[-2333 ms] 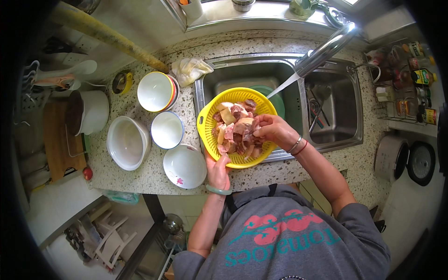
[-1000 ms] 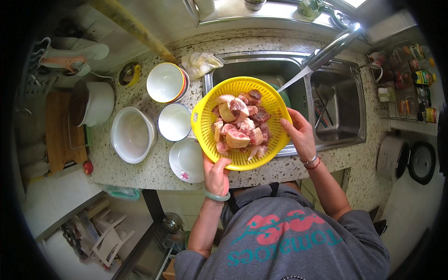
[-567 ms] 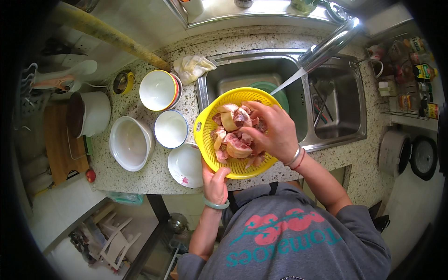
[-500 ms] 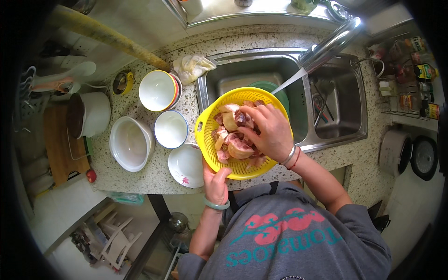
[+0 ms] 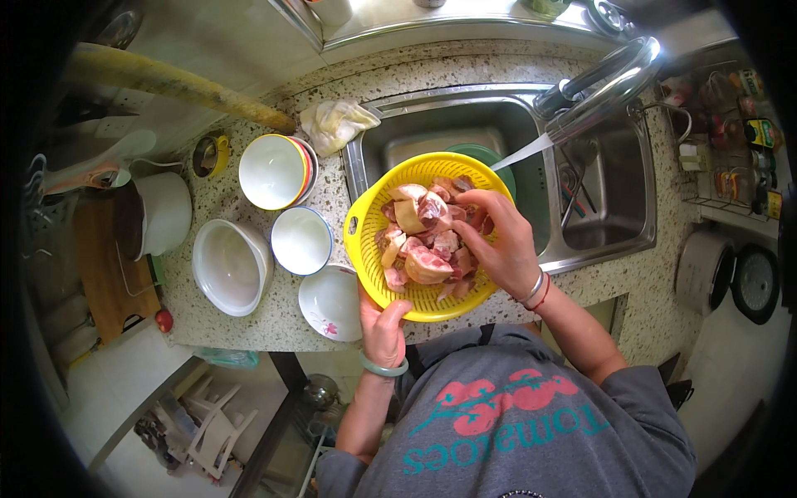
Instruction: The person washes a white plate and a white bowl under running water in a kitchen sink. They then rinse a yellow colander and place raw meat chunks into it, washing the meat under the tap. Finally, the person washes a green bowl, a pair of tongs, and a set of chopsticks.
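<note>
- Meat chunks (image 5: pixel 425 249) in yellow colander (image 5: pixel 423 168), over sink's (image 5: pixel 494 124) near edge.
- L hand (image 5: pixel 383 332) clamped on near-L rim; best held lvl.
- R hand (image 5: pixel 510 249) at meat, thumb/fingers parted, can't tell if gripping; turn pcs gently.

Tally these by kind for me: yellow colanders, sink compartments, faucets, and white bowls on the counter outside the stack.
Yellow colander: 1
Sink compartments: 2
Faucet: 1
White bowls outside the stack: 3
Total: 7
</note>
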`<state>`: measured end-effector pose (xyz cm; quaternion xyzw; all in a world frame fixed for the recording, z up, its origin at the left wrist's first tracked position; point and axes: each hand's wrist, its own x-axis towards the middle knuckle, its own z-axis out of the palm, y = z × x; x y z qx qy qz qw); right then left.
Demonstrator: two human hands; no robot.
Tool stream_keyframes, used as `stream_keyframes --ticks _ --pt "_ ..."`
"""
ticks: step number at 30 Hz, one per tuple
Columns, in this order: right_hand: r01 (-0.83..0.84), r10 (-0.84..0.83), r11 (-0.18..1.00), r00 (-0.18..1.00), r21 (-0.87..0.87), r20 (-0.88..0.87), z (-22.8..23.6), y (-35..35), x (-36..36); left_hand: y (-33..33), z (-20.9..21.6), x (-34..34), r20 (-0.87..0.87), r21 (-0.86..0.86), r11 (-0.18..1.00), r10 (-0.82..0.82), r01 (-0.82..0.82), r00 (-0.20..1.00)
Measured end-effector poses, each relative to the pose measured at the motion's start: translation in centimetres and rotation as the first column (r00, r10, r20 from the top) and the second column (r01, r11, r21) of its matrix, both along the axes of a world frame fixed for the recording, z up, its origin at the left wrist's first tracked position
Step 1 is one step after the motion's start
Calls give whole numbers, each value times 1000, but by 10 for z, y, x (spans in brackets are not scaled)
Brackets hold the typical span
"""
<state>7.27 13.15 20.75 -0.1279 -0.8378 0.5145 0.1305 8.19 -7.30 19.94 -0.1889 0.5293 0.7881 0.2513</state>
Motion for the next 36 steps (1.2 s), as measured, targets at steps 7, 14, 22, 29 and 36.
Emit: stream_keyframes --ticks 7,14,22,29,36 --pt "-126 128 987 992 -99 15 9 -11 -14 3 1 -1 -49 -4 1000 -17 16 999" --pt "-160 176 957 983 -243 45 5 -5 -2 0 4 -1 -63 -3 999 -52 52 997" --pt "-212 233 965 963 -152 135 12 -7 -9 2 8 -4 -32 -9 998 -62 62 998" --pt "-225 227 971 974 -81 17 17 -2 0 -1 9 -2 -1 20 998 -66 66 998" --pt "-205 226 964 968 -171 113 12 6 6 0 19 -4 42 10 1000 -16 15 999"
